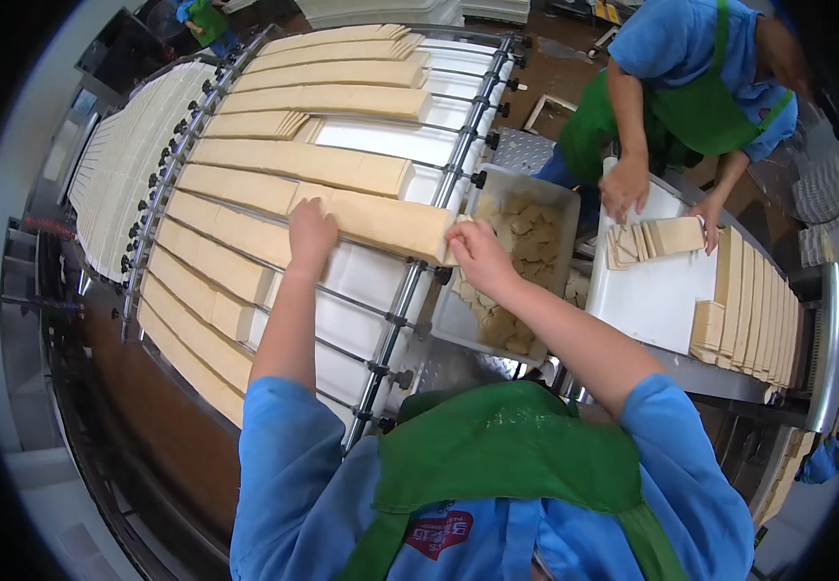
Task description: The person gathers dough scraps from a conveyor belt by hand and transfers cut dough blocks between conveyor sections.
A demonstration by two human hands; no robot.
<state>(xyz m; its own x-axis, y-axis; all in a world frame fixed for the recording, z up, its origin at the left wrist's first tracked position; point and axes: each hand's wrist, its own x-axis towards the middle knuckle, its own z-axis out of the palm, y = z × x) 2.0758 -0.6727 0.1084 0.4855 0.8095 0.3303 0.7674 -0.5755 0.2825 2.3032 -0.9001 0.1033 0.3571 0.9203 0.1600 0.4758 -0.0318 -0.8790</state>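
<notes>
From my remote seat, the white surface [371, 137] fills most of my view, smooth and crossed by slim metal rods [350, 306] that part it into lanes. Just beside it sits a pale plastic tub [453, 315], holding crumpled, irregular scraps [528, 232]. Smaller than the tub, the long stack [386, 221] lies lengthwise on the surface, its outer end at the tub side: a cream-coloured block, matt, square-edged and probably soft like dough. I have both hands on it: the left hand [313, 234] grasps it from above at its inner end, the right hand [481, 254] grips its outer end. I'd press evenly from both ends, keep the edges flush and spread my fingers, since a hard pinch could dent it. Smallest are the rounded black knobs [479, 179] along the frame.
</notes>
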